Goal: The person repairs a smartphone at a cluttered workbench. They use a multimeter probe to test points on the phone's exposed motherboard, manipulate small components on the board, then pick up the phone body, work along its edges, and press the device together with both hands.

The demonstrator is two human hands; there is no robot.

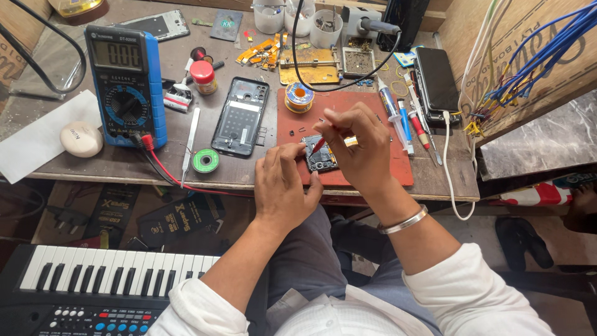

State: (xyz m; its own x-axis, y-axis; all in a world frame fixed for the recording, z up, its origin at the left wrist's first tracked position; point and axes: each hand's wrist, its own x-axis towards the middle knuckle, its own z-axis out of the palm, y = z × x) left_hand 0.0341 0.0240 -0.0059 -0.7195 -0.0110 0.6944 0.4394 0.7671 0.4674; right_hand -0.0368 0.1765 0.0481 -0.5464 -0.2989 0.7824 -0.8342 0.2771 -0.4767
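Steadying a small dark phone circuit board (321,157) on the red rubber work mat (373,171), the left hand (283,186) pinches its edge while the right hand (357,146) grips a red-handled screwdriver (319,144) (tip down, for control).

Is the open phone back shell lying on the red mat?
No: the phone back shell lies on the bare table left of the red mat, where both hands work on a small board.
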